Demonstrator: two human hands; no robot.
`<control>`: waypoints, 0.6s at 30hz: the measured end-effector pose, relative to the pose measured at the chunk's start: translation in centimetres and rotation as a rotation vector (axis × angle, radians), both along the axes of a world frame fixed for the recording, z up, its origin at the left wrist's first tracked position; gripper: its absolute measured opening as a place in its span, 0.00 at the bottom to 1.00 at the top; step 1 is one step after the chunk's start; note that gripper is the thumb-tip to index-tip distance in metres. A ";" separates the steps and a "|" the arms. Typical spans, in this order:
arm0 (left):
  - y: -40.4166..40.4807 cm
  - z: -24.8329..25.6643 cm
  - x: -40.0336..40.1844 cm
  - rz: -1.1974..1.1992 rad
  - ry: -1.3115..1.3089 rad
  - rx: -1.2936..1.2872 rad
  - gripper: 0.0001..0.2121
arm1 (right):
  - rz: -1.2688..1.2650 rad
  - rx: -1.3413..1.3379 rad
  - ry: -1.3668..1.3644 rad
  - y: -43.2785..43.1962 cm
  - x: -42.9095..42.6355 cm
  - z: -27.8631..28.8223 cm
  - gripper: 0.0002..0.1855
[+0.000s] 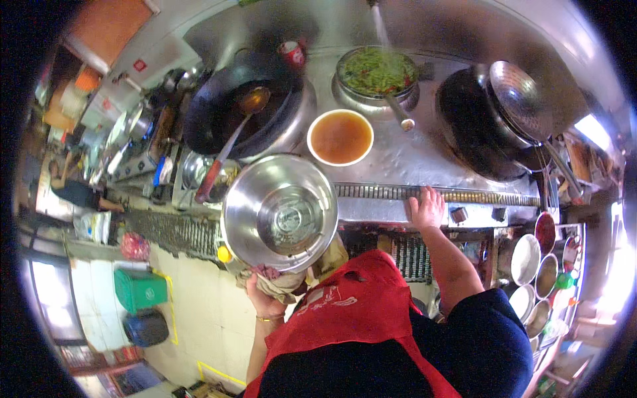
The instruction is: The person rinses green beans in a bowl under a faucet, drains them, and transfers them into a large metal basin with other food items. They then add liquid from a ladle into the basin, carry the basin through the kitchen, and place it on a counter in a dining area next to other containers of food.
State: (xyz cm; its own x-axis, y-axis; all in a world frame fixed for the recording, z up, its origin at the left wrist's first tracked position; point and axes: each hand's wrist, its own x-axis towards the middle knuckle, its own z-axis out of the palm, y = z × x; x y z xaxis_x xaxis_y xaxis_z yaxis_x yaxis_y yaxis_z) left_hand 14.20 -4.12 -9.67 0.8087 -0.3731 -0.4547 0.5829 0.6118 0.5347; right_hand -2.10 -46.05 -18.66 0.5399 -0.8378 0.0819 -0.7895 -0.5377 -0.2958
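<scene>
My left hand [266, 299] grips a bunched cloth [281, 283] against the near rim of a wide steel bowl [244, 199], which has a little clear liquid at its bottom. Fingers spread, my right hand [428, 206] rests on the stove's front ledge beside the slotted grate. A white-rimmed bowl of brown liquid [341, 137] stands on the steel stove top. Behind it, water runs from a spout onto green vegetables [371, 69] in a strainer over a pot. A ladle [231, 139] with a red handle lies in the left wok [209, 114].
On the right, a perforated skimmer [517, 97] lies over a dark wok [463, 134]. A red can [292, 53] stands behind the left wok. Seasoning bowls [525, 258] fill a rack at right. Green bin [142, 289] and another person [74, 191] are at left.
</scene>
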 end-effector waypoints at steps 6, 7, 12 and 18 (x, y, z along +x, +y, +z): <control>2.0 -2.0 1.3 -0.002 0.126 0.137 0.20 | 0.007 -0.039 -0.063 0.3 -0.1 -0.2 0.23; 1.1 -1.1 0.8 -0.019 0.121 0.140 0.20 | 0.013 -0.012 -0.020 0.1 -0.3 0.0 0.23; 0.0 0.4 0.5 -0.072 0.084 0.082 0.19 | 0.007 -0.023 -0.010 0.1 -0.2 0.4 0.23; 0.1 -0.2 0.3 -0.032 0.036 0.118 0.16 | 0.012 0.031 0.002 0.2 0.0 0.9 0.24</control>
State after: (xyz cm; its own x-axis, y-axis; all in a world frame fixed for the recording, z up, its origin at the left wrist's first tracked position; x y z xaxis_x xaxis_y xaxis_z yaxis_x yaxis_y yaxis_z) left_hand 14.54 -4.00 -9.88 0.7798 -0.3406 -0.5253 0.6211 0.5263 0.5807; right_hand -2.15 -45.88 -17.72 0.5500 -0.8334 0.0544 -0.7839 -0.5376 -0.3108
